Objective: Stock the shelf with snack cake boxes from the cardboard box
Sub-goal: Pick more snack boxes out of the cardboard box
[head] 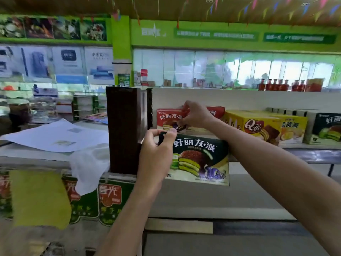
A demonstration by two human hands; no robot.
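My left hand (156, 150) grips the upper left corner of a dark green snack cake box (201, 161), held upright in the air in front of the shelf. My right hand (195, 115) reaches over it and pinches the top edge of a red snack cake box (167, 120) standing at the left end of the white shelf (304, 145). A second red box (215, 110) stands behind my right hand, partly hidden. The cardboard box is not in view.
Yellow cake boxes (252, 124), a yellow-green box (293, 130) and another dark green box (326, 130) fill the shelf to the right. A dark brown post (123, 130) stands left of the shelf. A counter with paper (55, 135) and a plastic bag (88, 163) lies further left.
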